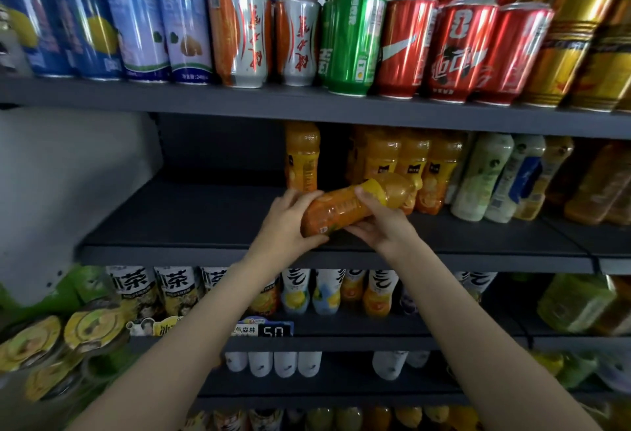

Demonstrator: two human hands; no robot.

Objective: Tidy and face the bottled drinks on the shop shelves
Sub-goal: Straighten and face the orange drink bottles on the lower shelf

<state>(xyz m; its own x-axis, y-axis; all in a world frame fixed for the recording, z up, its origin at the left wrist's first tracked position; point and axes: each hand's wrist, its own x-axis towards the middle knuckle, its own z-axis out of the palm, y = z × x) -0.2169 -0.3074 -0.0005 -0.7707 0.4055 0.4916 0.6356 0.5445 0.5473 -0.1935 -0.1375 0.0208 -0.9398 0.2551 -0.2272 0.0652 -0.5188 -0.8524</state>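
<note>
An orange juice bottle lies tilted on its side above the middle shelf, held in both hands. My left hand grips its lower end from the left. My right hand grips it from the right and below, thumb over the label. Behind it one orange juice bottle stands alone, and a row of orange juice bottles stands to the right.
Pale green and white bottles and brown tea bottles stand further right. Cans fill the top shelf. Tea and fruit drink bottles line the shelf below, with a price tag.
</note>
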